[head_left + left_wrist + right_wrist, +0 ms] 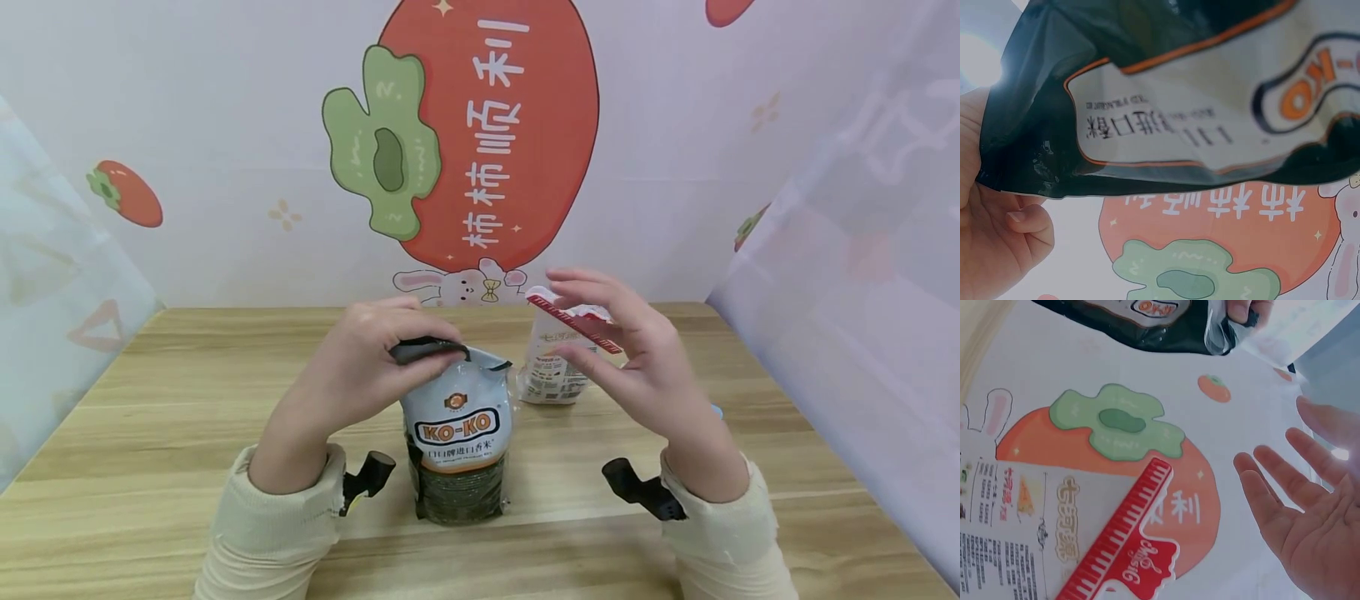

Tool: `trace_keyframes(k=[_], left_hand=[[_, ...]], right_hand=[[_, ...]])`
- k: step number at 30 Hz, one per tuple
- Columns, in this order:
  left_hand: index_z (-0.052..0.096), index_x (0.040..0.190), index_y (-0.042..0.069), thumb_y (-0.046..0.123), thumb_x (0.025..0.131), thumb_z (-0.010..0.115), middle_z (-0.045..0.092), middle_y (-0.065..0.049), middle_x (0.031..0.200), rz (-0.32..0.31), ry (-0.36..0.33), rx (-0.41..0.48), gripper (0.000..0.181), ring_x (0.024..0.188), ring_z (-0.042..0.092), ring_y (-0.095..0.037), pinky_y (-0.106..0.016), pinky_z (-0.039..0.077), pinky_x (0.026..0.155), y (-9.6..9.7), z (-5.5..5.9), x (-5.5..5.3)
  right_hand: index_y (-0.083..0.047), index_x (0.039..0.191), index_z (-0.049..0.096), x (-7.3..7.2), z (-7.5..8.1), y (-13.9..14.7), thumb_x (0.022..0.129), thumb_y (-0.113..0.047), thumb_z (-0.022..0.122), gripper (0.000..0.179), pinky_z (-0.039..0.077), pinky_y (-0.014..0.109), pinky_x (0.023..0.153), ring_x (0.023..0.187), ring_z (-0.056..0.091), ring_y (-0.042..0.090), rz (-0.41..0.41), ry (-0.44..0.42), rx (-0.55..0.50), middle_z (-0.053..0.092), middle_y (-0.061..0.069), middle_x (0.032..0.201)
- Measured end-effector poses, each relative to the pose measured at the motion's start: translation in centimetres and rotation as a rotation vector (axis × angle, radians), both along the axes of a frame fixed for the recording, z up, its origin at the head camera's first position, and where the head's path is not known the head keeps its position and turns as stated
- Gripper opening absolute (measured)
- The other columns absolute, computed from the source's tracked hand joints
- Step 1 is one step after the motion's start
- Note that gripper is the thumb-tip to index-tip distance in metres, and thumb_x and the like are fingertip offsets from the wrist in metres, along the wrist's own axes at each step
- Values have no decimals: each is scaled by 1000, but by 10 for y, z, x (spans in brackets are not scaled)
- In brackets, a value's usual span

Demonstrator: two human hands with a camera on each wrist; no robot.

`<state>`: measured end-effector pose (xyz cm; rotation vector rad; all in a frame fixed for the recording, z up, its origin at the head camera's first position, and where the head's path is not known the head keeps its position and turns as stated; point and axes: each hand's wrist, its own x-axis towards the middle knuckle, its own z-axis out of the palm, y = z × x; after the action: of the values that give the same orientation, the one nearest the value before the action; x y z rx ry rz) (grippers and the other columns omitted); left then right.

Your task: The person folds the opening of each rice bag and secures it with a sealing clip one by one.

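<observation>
A KO-KO rice bag (459,457), pale at the top and dark green elsewhere, stands upright on the table. My left hand (367,354) pinches its folded top edge between thumb and fingers. In the left wrist view the bag's printed front (1147,125) fills much of the picture, beside that hand. Behind it to the right stands a smaller white printed food bag (551,375), with a red-and-white piano-key strip (1116,531) marked "Music" slanting across its top. My right hand (648,350) is beside this bag, fingers spread and holding nothing; the right wrist view shows it apart from the strip.
The wood-grain table (187,467) extends under both bags. A printed backdrop (225,100) with a large persimmon rises behind its far edge, and pale cloth sides flank it. A small light-blue object (717,412) peeks out beside my right wrist.
</observation>
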<state>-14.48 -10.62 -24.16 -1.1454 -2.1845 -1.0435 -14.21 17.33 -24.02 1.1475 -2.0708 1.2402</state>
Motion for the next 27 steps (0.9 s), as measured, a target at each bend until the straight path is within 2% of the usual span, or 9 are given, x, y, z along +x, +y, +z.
trace_keyframes(k=[4,9,22,27], left_hand=[[77,91,9,-3,78,80,71,1,86,5,-3,-1,19,76,60,-8,-23,54,63,-1,-1,0],[77,92,10,-4,78,80,72,2,86,-1,2,4,20,77,61,-9,-23,54,65,-1,0,0],[78,91,10,-3,77,80,73,2,86,-16,10,11,19,77,60,-9,-23,53,65,0,0,-1],[77,90,9,-2,77,81,72,2,85,-11,12,6,17,76,59,-8,-22,52,63,0,-1,-3]], right_hand=[[11,123,59,0,3,7,74,20,74,52,54,25,95,123,58,18,-13,-25,-20,59,15,135],[13,121,60,-1,5,19,73,23,73,51,51,23,100,124,57,18,-59,-64,-34,62,9,131],[8,125,61,-15,-2,63,74,25,70,55,48,14,99,117,60,13,-245,-24,16,64,3,128],[9,125,61,-24,-7,82,76,23,71,53,47,11,97,114,60,8,-306,-19,24,65,-5,127]])
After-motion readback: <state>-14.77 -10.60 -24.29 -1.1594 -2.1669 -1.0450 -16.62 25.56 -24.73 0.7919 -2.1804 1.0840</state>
